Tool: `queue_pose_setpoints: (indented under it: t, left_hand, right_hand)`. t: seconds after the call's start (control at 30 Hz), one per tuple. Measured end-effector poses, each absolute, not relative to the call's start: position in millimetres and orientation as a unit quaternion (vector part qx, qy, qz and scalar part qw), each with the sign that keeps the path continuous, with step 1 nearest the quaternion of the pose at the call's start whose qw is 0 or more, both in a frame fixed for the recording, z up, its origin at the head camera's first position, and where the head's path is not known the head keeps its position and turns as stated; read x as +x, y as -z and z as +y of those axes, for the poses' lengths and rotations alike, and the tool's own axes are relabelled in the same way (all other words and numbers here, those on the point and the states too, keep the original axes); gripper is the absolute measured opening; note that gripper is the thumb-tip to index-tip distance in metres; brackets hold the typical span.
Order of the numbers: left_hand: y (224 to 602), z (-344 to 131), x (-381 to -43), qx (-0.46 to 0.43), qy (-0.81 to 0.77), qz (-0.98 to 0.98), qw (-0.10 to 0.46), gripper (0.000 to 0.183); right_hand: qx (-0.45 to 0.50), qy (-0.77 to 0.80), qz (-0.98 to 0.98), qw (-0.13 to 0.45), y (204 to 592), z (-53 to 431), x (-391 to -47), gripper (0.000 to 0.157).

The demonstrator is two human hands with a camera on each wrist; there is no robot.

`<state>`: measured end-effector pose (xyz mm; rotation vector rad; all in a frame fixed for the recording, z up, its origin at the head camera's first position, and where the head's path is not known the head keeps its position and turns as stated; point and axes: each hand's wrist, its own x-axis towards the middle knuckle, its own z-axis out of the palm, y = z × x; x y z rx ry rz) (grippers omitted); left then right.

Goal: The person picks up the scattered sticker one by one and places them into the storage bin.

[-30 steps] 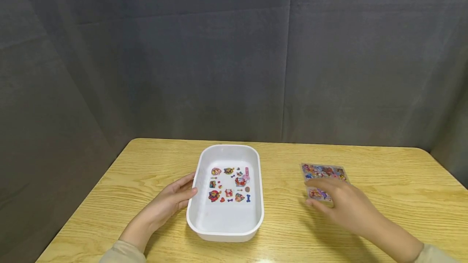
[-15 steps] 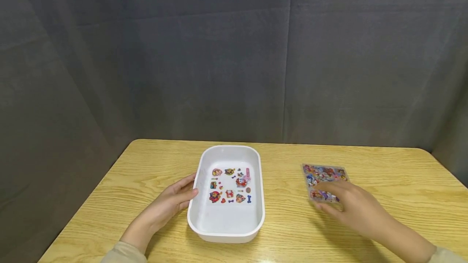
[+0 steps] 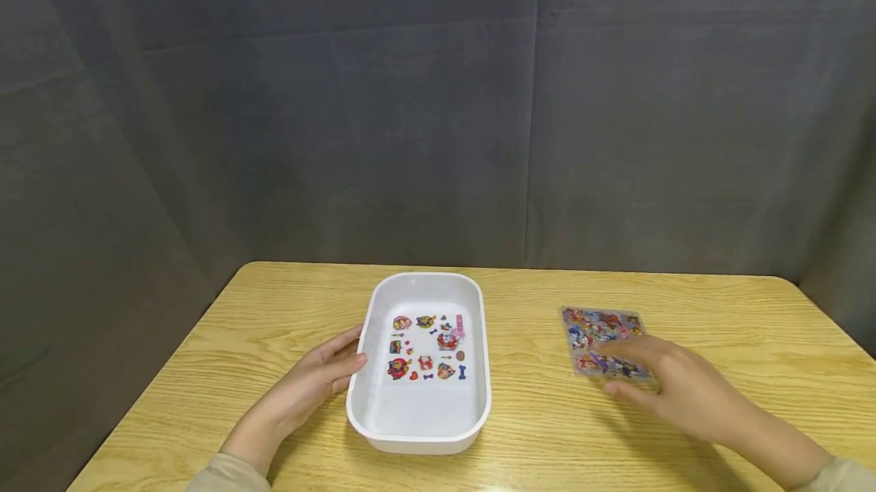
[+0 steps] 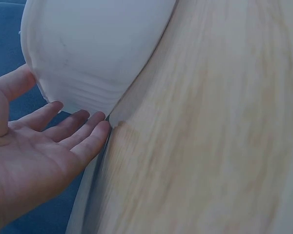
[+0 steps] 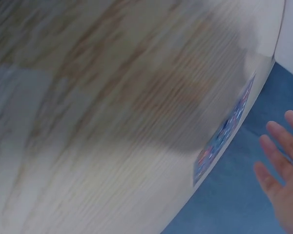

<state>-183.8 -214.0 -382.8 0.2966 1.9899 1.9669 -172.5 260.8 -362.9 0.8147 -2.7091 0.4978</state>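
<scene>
A white rectangular tray (image 3: pixel 424 414) with rounded corners stands on the table left of centre. Inside it lies a clear sheet of cartoon stickers (image 3: pixel 425 362). The fingers of my left hand (image 3: pixel 308 382) touch the tray's left side, with the thumb at the rim; in the left wrist view the tray wall (image 4: pixel 93 53) meets relaxed fingertips. To the right, a second sheet with dense colourful cartoon stickers (image 3: pixel 595 322) lies flat on the wood. Over its near right corner hovers my right hand (image 3: pixel 687 389), holding nothing, fingers loosely spread in the right wrist view.
The wooden table (image 3: pixel 527 401) has rounded far corners. Grey cloth (image 3: pixel 438 112) hangs behind it and on both sides. A stretch of tabletop separates the tray from the sticker sheet on the right.
My right hand has drawn back to the right, uncovering more of the sticker sheet, which stays in place. The left hand and tray have hardly moved.
</scene>
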Motion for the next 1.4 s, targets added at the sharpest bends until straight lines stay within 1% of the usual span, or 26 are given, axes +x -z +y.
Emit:
queue_pose_setpoints:
  t: [0.2,0.33,0.53,0.77,0.93,1.13,1.27,1.4]
  left_hand:
    - [382.9,-215.3,-183.3,0.11,-0.69,0.696,0.163,0.072]
    - [383.1,-214.7,-183.5,0.112,-0.689,0.698,0.162,0.072]
    - [383.6,-213.9,-184.3,0.11,-0.688,0.698,0.164,0.072]
    - [383.6,-213.8,-184.0,0.107,-0.688,0.698,0.164,0.072]
    - [383.5,-214.0,-183.9,0.106,-0.689,0.698,0.163,0.072]
    - [384.1,-214.3,-185.0,0.104,-0.688,0.699,0.163,0.071]
    - [383.3,-214.8,-184.9,0.108,-0.687,0.7,0.161,0.072]
    - [382.1,-214.9,-183.8,0.112,-0.687,0.7,0.16,0.072]
  right_hand:
    - [0.26,-0.228,-0.935,0.074,364.6,270.3,-176.3,0.041]
    - [0.258,-0.245,-0.933,0.052,365.5,277.8,-180.2,0.043]
    - [0.234,-0.251,-0.938,0.04,365.5,288.3,-185.4,0.045]
    - [0.228,-0.271,-0.935,0.028,367.6,300.4,-192.1,0.047]
    - [0.221,-0.282,-0.934,0.012,369.1,305.7,-197.8,0.046]
    - [0.196,-0.272,-0.942,-0.016,368.7,309.7,-207.7,0.051]
    - [0.195,-0.279,-0.94,-0.02,369.9,311.5,-213.5,0.047]
    - [0.202,-0.289,-0.936,-0.005,372.1,314.2,-218.6,0.042]
